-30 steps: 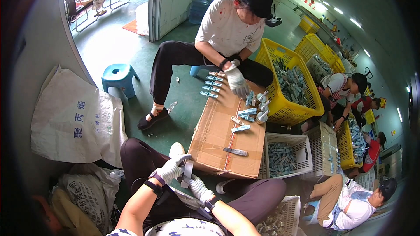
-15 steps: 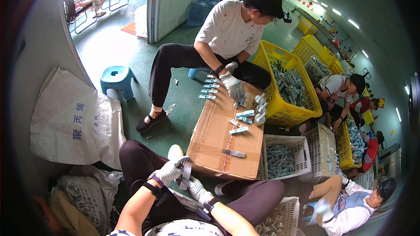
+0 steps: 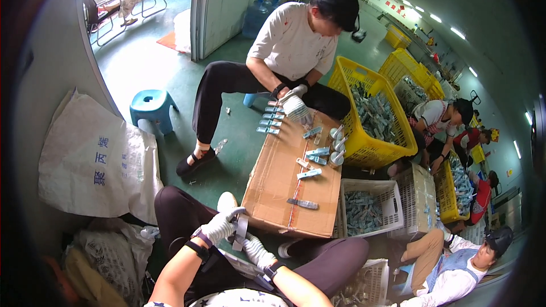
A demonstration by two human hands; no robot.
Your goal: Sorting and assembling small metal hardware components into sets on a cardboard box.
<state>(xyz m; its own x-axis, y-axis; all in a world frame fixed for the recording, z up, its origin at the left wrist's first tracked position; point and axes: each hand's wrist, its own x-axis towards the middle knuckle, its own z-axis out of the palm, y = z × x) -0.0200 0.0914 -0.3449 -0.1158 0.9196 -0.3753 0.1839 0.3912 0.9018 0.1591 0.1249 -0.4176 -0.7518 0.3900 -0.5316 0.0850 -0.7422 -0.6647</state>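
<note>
My left hand [image 3: 219, 228], in a striped knit glove, is closed on a pale grey, flat, strip-like piece [image 3: 242, 227] above my lap. My right hand [image 3: 257, 251], gloved alike, has its fingers closed at the lower end of this piece. Its exact kind is not clear. Just beyond my hands stands a cardboard box [image 3: 273, 193]. On its top lie a dark flat metal-looking tool [image 3: 302, 203], several light blue clips [image 3: 310, 174] and a group of small metallic round-ended parts [image 3: 336, 156]. More blue clips [image 3: 268, 130] line the box's left edge.
Opposite me a co-worker [image 3: 296, 40] sits with gloved hands at the box's far end. A yellow crate [image 3: 378, 156] and a white crate [image 3: 395, 193] of clips stand right. A blue stool [image 3: 152, 108] and white sack [image 3: 96, 165] are left; another person [image 3: 455, 267] sits lower right.
The co-worker opposite has turned their head down toward the box, and a blue clip now shows beside their hand. The person at lower right has lowered an arm. My hands have barely moved.
</note>
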